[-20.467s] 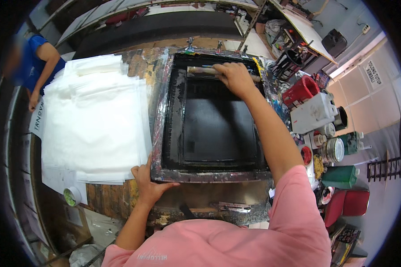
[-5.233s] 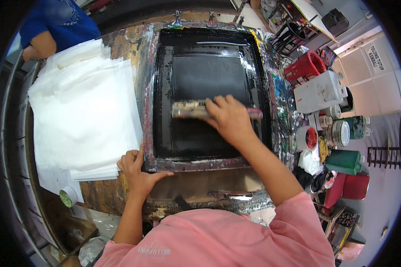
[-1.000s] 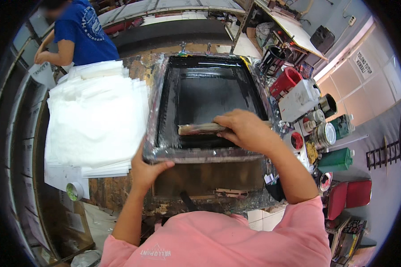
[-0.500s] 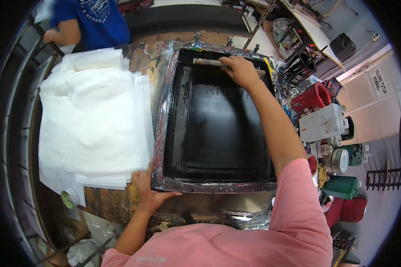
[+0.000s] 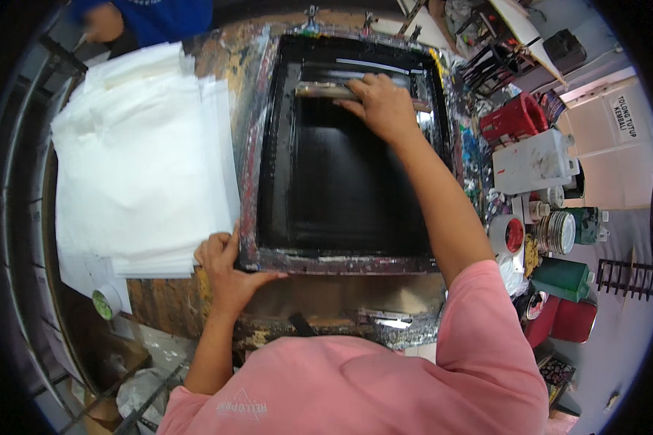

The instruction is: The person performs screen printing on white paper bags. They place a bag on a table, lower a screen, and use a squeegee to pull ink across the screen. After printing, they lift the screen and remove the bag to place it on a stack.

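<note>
A screen-printing frame (image 5: 248,181) with a black, wet-looking mesh (image 5: 355,188) lies on the table before me. My right hand (image 5: 383,105) grips the wooden handle of a squeegee (image 5: 323,90), which lies crosswise on the far part of the mesh. My left hand (image 5: 228,262) rests at the frame's near left corner, its thumb stretched along the front edge and its index finger up the left side. Beside it, to the left, is a stack of white sheets (image 5: 134,174).
Clamps (image 5: 368,23) sit along the frame's far edge. Red (image 5: 514,118), white (image 5: 533,163) and green (image 5: 562,279) containers stand at the right. A roll of tape (image 5: 107,302) lies near the sheets. A person in a blue top (image 5: 167,22) stands at the far left.
The squeegee has come toward me across the mesh, in my right hand. My left hand keeps its place at the corner. The whole view has shifted, and the frame appears higher.
</note>
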`<state>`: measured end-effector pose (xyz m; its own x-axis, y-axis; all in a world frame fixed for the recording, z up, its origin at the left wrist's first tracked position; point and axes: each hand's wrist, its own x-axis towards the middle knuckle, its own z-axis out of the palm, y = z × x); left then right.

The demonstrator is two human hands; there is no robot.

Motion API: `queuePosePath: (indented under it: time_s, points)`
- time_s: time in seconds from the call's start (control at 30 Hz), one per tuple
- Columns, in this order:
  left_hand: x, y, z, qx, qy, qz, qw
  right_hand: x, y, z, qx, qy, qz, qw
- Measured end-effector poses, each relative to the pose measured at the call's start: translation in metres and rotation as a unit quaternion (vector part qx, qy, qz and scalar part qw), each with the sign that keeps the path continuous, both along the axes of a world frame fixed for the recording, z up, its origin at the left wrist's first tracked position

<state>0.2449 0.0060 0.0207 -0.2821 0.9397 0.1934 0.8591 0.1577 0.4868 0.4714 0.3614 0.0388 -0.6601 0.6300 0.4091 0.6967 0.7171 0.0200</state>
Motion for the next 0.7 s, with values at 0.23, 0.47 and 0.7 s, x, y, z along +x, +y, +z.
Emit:
queuePosePath:
  time_s: [0.23,0.47,0.7]
  points:
    - [0.001,-0.002,-0.001,0.000,-0.007,-0.003,1.000,0.023,-0.094,-0.007,-0.039,0.026,0.025,0.999]
    - [0.002,-0.008,-0.003,-0.002,-0.013,-0.005,1.000,0.053,-0.249,0.018,-0.143,0.042,0.019,0.989]
    - [0.003,-0.003,-0.002,0.049,0.000,0.012,0.999,0.051,-0.247,0.051,-0.167,-0.016,0.002,0.986]
